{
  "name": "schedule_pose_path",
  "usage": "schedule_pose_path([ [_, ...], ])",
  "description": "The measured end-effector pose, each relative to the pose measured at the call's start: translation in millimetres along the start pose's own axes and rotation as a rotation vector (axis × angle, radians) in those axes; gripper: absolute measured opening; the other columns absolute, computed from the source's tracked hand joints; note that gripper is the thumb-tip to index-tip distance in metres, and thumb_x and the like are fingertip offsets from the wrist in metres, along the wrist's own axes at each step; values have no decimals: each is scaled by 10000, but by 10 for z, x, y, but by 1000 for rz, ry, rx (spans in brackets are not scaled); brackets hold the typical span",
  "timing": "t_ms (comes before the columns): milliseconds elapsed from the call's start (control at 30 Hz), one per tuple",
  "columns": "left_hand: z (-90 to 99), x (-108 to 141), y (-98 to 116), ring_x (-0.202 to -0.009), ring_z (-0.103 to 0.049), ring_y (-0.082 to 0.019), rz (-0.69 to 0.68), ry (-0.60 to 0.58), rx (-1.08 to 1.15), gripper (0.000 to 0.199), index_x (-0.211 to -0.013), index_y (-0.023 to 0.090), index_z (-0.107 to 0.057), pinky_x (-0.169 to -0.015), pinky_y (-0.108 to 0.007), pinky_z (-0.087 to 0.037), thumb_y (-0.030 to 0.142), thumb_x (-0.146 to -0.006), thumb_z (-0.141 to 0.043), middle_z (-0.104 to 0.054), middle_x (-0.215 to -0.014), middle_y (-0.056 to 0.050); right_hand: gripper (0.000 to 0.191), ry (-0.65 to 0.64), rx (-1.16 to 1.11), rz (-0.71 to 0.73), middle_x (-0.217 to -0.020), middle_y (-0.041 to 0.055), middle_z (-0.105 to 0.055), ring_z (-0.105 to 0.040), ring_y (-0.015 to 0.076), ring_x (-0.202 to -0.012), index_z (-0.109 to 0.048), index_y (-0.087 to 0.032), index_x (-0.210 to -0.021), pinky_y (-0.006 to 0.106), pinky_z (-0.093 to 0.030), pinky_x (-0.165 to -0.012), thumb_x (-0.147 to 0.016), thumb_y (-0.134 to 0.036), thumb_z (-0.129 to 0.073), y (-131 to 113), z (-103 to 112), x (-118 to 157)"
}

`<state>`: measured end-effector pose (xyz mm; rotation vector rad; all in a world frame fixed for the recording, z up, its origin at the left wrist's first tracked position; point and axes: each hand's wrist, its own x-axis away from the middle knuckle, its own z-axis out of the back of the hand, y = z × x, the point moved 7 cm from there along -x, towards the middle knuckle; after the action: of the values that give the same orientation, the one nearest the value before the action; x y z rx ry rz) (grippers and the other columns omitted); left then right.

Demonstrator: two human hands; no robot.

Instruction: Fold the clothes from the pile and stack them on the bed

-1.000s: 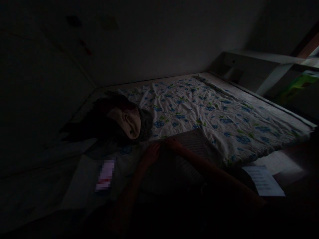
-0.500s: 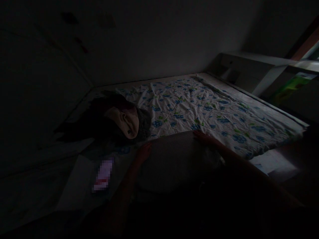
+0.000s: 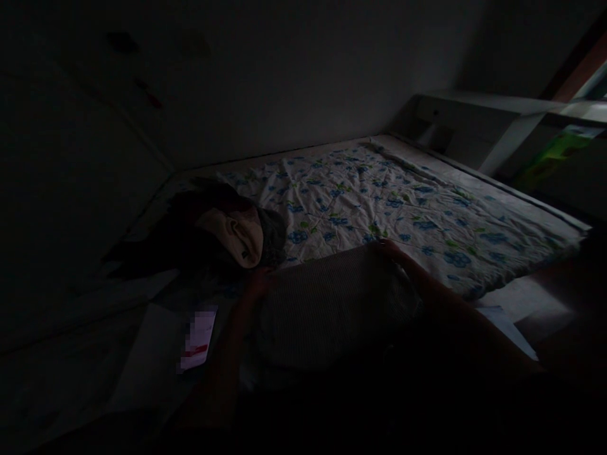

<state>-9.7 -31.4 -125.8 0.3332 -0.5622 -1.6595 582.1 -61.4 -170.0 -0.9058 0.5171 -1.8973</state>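
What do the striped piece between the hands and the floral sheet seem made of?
The striped piece looks like matte woven fabric, from its fine lines, though dimness hides the fibre. The floral sheet seems thin, matte printed cloth, perhaps cotton, given its wrinkles.

the dark clothes pile (image 3: 190, 234) blocks the left; flowered sheet (image 3: 351, 196) lies open beyond the hands.
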Motion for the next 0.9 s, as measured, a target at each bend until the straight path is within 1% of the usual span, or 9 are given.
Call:
schedule_pose_path([
  [100, 45, -30, -29, -1230, -798, -349, -6, -23, -24, 281, -1092, 201, -837, -1134, -438, -591, 287, -836, -758, -870, -1259, -132, 362, -55, -86, 98, -1038, 124, -868, -807, 259, -947, -842, -115, -1203, 263, -626, -773, -908, -321, -803, -39, 43, 60],
  [167, 61, 1, -21, -1240, -790, -336, -46, -4, -38, 239, -1043, 213, -816, -1134, -429, -588, 242, -825, -723, -864, -1243, -117, 337, -13, -107, 141, -1001, 99, -863, -801, 262, -934, -846, -130, -1161, 277, -630, -786, -899, -332, -778, -25, 143, 102],
  [267, 6, 71, 2, -1239, -785, -327, -58, -8, -91, 252, -1071, 200, -789, -1120, -426, -590, 199, -840, -688, -845, -1252, -142, 297, 56, 59, 124, -970, 84, -857, -800, 281, -960, -852, -149, -1124, 284, -619, -804, -896, -310, -749, 23, 230, 141],
  [400, -102, 94, 95, -1278, -772, -343, -74, -22, -182, 328, -1207, 189, -785, -1136, -439, -574, 170, -900, -671, -827, -1334, -178, 392, 71, 398, 119, -1252, 152, -852, -784, 333, -1200, -837, -165, -1311, 324, -602, -984, -940, -241, -737, -110, 106, 167],
  [500, -132, 57, 113, -1292, -772, -350, -53, -13, -207, 401, -1318, 218, -789, -1141, -440, -574, 204, -925, -707, -827, -1378, -167, 615, 113, 563, 221, -1563, 205, -718, -682, 392, -1421, -702, -184, -1591, 458, -539, -1188, -978, -228, -721, -433, -82, 208],
  [600, -127, 15, 71, -1281, -786, -343, 3, -16, -154, 392, -1341, 213, -806, -1138, -426, -582, 288, -964, -727, -845, -1354, -166, 722, 142, 651, 405, -1760, 203, -547, -469, 430, -1632, -562, -197, -1733, 645, -332, -1360, -1023, -232, -688, -901, -427, 299],
  [667, -93, -5, 73, -1270, -793, -342, 3, -4, -99, 346, -1286, 208, -832, -1147, -439, -587, 291, -977, -701, -858, -1331, -159, 690, 81, 657, 488, -1783, 192, -526, -365, 431, -1696, -562, -191, -1730, 688, -223, -1397, -1061, -293, -696, -1211, -805, 383],
  [800, 18, -24, 192, -1287, -786, -338, -95, 33, 6, 332, -1193, 235, -856, -1203, -486, -577, 229, -915, -673, -876, -1305, -110, 677, -91, 545, 642, -1751, 132, -587, -450, 356, -1670, -586, -240, -1715, 519, -291, -1401, -1098, -466, -751, -1867, -1752, 671],
  [900, 77, -22, 240, -1290, -777, -330, -126, 49, 96, 346, -1202, 233, -849, -1216, -506, -576, 283, -891, -704, -883, -1273, -94, 835, -182, 507, 765, -1620, 113, -712, -631, 331, -1519, -531, -231, -1757, 406, -414, -1299, -1067, -612, -805, -2323, -2342, 934],
])
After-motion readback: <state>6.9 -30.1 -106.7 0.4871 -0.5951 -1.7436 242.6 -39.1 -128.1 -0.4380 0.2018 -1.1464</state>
